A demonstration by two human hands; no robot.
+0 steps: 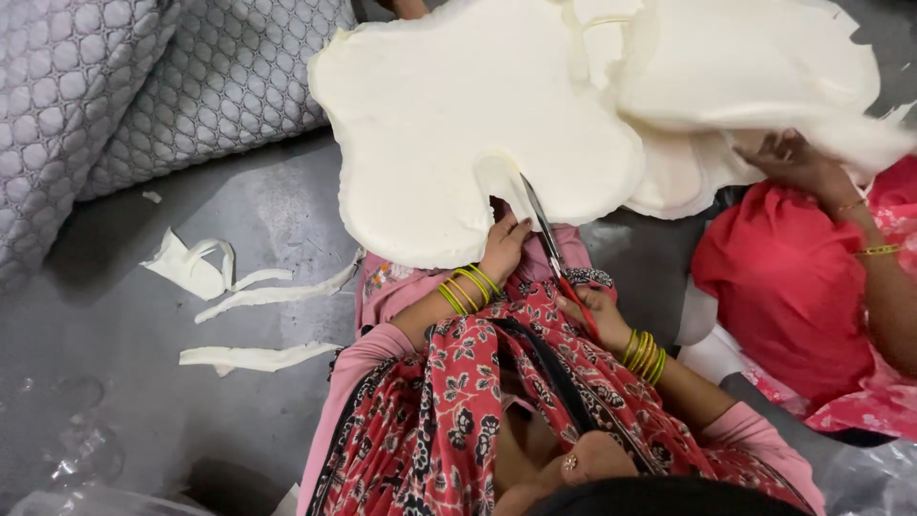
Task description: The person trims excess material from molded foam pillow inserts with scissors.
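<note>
Left hand (pixel 503 247): grips the near edge of the cream foam sheet (pixel 458 124), fingers curled over the rim just beside the cut; green and yellow bangles sit on the wrist.
Right hand (pixel 594 315): closed around the red handles of the scissors (pixel 552 250), more bangles on this wrist too.
Scissors: blades point up and away from the person, their tips reaching into a notch already cut into the sheet's near edge.
Cream foam sheet: large, wavy-edged, held up over the lap and spread across the top of the view; a rounded flap stands beside the blades.
Second foam piece (pixel 755 67): overlaps the first at upper right, held from beneath by a co-worker's hand (pixel 798 162).
Co-worker: seated at right in red and pink clothing (pixel 793 287), gold bangles on the arm.
Offcuts (pixel 250 298): narrow cream strips lie on the grey floor (pixel 143 401) at left, well apart from the hands.
Quilted grey cushions (pixel 115 86): propped at upper left.
</note>
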